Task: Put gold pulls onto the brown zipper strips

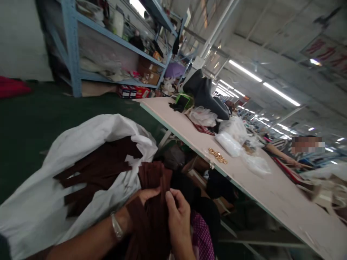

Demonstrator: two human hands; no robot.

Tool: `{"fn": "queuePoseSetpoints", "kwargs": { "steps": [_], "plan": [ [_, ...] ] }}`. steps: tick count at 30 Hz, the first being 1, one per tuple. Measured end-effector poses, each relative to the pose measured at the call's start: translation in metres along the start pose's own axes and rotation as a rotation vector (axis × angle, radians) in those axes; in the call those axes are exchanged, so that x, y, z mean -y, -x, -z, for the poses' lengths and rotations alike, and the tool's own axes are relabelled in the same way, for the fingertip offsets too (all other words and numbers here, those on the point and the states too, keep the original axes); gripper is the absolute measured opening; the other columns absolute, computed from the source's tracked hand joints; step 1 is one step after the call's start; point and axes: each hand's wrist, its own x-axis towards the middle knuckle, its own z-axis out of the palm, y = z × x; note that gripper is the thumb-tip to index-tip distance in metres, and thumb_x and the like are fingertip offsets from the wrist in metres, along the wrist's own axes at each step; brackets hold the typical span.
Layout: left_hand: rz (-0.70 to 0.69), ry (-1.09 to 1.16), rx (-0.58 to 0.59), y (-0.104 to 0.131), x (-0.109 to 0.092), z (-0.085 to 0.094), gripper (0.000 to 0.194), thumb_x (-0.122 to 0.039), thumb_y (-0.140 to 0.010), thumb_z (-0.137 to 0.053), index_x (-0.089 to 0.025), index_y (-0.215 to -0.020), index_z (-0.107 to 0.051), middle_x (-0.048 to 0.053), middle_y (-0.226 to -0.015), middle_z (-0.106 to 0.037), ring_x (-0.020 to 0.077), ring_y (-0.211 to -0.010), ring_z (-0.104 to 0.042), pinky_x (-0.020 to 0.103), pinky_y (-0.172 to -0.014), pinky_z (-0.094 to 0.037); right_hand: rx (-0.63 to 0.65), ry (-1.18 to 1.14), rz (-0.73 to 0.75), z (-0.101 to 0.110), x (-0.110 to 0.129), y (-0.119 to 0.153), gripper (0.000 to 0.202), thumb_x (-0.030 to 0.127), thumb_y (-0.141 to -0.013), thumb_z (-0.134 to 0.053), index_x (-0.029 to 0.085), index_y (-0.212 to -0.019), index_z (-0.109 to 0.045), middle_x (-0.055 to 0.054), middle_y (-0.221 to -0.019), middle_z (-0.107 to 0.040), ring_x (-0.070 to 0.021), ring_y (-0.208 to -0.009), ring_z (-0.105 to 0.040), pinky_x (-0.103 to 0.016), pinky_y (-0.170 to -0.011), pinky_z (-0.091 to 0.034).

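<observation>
A bundle of dark brown fabric strips (153, 209) hangs between my hands, low in the middle of the head view. My left hand (143, 198) is closed on it, with the thumb across the strips and the other fingers hidden behind the cloth. A silver bracelet (116, 226) circles the left wrist. My right hand (177, 213) pinches the right edge of the same bundle between thumb and forefinger. To the left, a large open white sack (89, 135) holds more brown strips (100, 166).
A long pale table (187, 133) runs along the right, bearing small gold pieces (217, 156), plastic bags (230, 143) and a dark grey boot-shaped object (208, 95). Cartons (200, 180) sit beneath. Blue shelving (72, 47) stands behind. A person (287, 151) is at the table's far side.
</observation>
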Motion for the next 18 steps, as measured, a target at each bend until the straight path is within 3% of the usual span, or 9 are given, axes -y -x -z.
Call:
{"fn": "queuePoseSetpoints", "kwargs": {
  "steps": [5,11,18],
  "plan": [
    [0.009,-0.019,-0.042,0.003,0.0,-0.001,0.026,-0.034,-0.093,-0.061,-0.015,-0.11,-0.063,0.005,-0.1,-0.068,0.0159,-0.076,-0.065,0.032,-0.065,-0.057,0.028,0.099,0.06,-0.002,0.002,0.003,0.027,0.037,-0.083,-0.067,0.018,-0.101,-0.072,-0.005,-0.096,-0.074,-0.022,-0.09,-0.066,-0.029,-0.084,-0.051],
    [0.043,-0.023,-0.035,-0.002,0.002,0.003,0.027,-0.038,-0.094,-0.058,-0.014,-0.104,-0.064,0.003,-0.092,-0.068,0.0141,-0.069,-0.064,0.03,-0.061,-0.056,0.021,0.101,0.026,0.004,0.0,-0.002,0.024,0.041,-0.082,-0.067,0.018,-0.081,-0.071,-0.002,-0.077,-0.07,-0.0191,-0.074,-0.063,-0.026,-0.068,-0.051],
    [-0.036,0.018,-0.04,0.006,-0.001,-0.009,0.035,-0.047,-0.094,-0.055,-0.014,-0.103,-0.065,0.003,-0.088,-0.068,0.0138,-0.067,-0.064,0.03,-0.061,-0.055,0.034,0.021,-0.014,0.001,-0.001,-0.008,0.027,0.043,-0.08,-0.068,0.017,-0.086,-0.073,-0.002,-0.078,-0.07,-0.0186,-0.073,-0.062,-0.026,-0.066,-0.051]
  ]
}}
